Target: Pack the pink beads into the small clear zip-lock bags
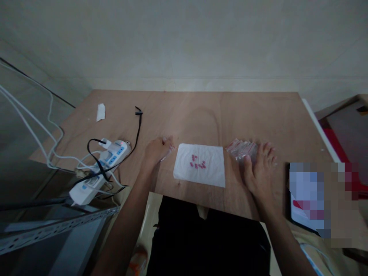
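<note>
A white paper sheet [184, 168], slightly creased, lies on the wooden table [184, 119] between my hands. Several small dark pink pellets [196, 166] are scattered over its middle. Left of the sheet, my left hand [156, 149] has its fingers closed on a small clear plastic bag [170, 150], whose end sticks out toward the sheet. Whether that bag holds anything is too small to tell. On the right, a pile of clear zip bags [241, 148] with reddish stripes lies on the table. My right hand [260, 168] rests at the pile's right end, fingers spread and thumb over the bags.
A white power strip [115, 153] with tangled cables crosses the table's left edge. A black cable [139, 128] and a white scrap [101, 112] lie farther back. At the right edge is a dark-framed device [306, 191], partly pixelated. A wall [184, 46] stands behind the table.
</note>
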Available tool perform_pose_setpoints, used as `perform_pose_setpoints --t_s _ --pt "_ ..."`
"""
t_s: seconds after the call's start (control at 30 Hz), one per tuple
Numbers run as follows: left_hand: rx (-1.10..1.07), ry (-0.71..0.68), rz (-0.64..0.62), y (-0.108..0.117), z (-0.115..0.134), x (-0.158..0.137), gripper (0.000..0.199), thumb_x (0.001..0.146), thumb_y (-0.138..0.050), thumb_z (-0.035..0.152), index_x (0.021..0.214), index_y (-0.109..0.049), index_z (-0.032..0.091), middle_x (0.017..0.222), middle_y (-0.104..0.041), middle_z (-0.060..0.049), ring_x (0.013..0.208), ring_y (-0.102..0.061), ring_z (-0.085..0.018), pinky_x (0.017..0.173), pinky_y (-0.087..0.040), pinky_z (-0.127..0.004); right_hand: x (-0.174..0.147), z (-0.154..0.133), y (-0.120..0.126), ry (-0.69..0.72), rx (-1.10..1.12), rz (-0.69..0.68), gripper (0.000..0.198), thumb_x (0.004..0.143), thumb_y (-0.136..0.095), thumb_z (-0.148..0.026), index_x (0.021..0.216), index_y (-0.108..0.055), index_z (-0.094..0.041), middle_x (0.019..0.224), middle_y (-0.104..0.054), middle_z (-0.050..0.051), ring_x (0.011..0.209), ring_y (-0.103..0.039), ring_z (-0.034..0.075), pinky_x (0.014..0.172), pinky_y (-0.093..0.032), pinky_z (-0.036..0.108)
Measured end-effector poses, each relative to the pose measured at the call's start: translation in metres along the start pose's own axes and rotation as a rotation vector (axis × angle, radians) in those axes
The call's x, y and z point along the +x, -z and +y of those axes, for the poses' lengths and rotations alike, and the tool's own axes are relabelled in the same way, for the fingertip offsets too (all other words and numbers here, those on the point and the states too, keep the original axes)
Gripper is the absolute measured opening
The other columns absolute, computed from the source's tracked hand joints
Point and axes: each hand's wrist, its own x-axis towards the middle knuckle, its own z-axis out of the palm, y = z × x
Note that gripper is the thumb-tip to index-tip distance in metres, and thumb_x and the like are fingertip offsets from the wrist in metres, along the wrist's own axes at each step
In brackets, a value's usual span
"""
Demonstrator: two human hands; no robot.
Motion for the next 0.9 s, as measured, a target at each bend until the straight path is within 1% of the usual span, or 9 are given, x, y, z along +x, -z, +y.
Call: perform_pose_setpoints --t_s 0.1,0.2,0.37,0.5,0.57,0.67,0.73,0.8,0.9 --pt "-0.01 0.026 0.018 -0.001 0.003 0.003 0.065 0.086 -0.034 0.062 0.09 -0.073 0.01 0.099 -0.072 -0.025 0.098 -0.066 -0.038 0.075 -0.047 -0.04 0.0 0.002 0.0 0.023 0.029 0.013 0.068 0.097 -0.026 -0.046 0.152 -0.016 -0.007 0.159 -0.013 0.022 0.146 -0.005 0.038 0.112 -0.014 0.065" --pt "-0.049 -0.002 -0.004 -0.002 0.0 0.007 0.053 0.087 -0.039 0.053 0.086 -0.072 0.012 0.097 -0.073 -0.022 0.096 -0.067 -0.034 0.074 -0.046 -0.036 -0.001 0.003 -0.001 0.035 0.077 0.017 0.065 0.097 -0.028 -0.046 0.152 -0.017 -0.013 0.159 -0.013 0.019 0.147 -0.004 0.037 0.111 -0.014 0.066" --pt "-0.195 -0.086 -0.06 0.008 -0.017 0.007 0.034 0.086 -0.04 0.031 0.072 -0.067 0.016 0.083 -0.073 -0.011 0.08 -0.066 -0.023 0.065 -0.044 -0.028 -0.001 0.001 0.0 -0.004 0.078 0.029 0.065 0.097 -0.03 -0.046 0.15 -0.024 -0.009 0.159 -0.013 0.019 0.147 -0.005 0.037 0.111 -0.014 0.066" --pt "-0.352 -0.114 -0.064 0.026 -0.033 -0.007 0.028 0.083 -0.042 0.027 0.062 -0.058 0.018 0.067 -0.067 -0.006 0.065 -0.061 -0.018 0.059 -0.043 -0.026 -0.005 -0.01 0.013 -0.001 0.085 0.117 0.06 0.096 -0.033 -0.042 0.143 -0.036 -0.005 0.158 -0.015 0.021 0.147 -0.006 0.037 0.113 -0.015 0.063" --pt "-0.427 -0.124 -0.046 0.037 -0.038 -0.02 0.028 0.084 -0.042 0.032 0.064 -0.057 0.018 0.066 -0.065 -0.004 0.062 -0.059 -0.015 0.059 -0.044 -0.025 -0.008 -0.025 0.025 0.012 0.111 0.185 0.053 0.096 -0.037 -0.039 0.138 -0.044 -0.007 0.156 -0.023 0.021 0.146 -0.015 0.036 0.113 -0.02 0.061" --pt "-0.627 -0.172 0.02 0.05 -0.037 -0.046 0.028 0.082 -0.047 0.036 0.063 -0.058 0.018 0.062 -0.062 -0.002 0.057 -0.054 -0.013 0.057 -0.042 -0.024 -0.01 -0.061 0.042 0.079 0.286 0.239 0.037 0.094 -0.044 -0.033 0.125 -0.056 -0.017 0.135 -0.054 0.017 0.128 -0.049 0.031 0.104 -0.039 0.054" --pt "-0.79 -0.235 0.053 0.053 -0.028 -0.064 0.028 0.081 -0.053 0.037 0.059 -0.056 0.019 0.058 -0.058 0.0 0.055 -0.051 -0.012 0.056 -0.04 -0.024 -0.008 -0.092 0.049 0.165 0.476 0.164 0.025 0.093 -0.049 -0.029 0.111 -0.064 -0.021 0.11 -0.067 0.012 0.106 -0.062 0.026 0.094 -0.048 0.047" --pt "-0.889 -0.289 0.037 0.052 -0.013 -0.081 0.031 0.08 -0.057 0.036 0.055 -0.053 0.019 0.054 -0.054 0.001 0.054 -0.048 -0.011 0.055 -0.037 -0.023 -0.003 -0.123 0.051 0.218 0.669 -0.013 0.018 0.092 -0.053 -0.028 0.099 -0.069 -0.023 0.098 -0.07 0.008 0.092 -0.065 0.022 0.084 -0.052 0.039" --pt "-1.006 -0.347 -0.036 0.046 0.012 -0.099 0.034 0.082 -0.058 0.036 0.054 -0.05 0.019 0.052 -0.049 0.003 0.052 -0.045 -0.01 0.054 -0.036 -0.022 0.001 -0.154 0.046 0.199 0.906 -0.313 0.014 0.085 -0.064 -0.03 0.092 -0.072 -0.021 0.087 -0.072 0.005 0.075 -0.064 0.017 0.066 -0.052 0.03"
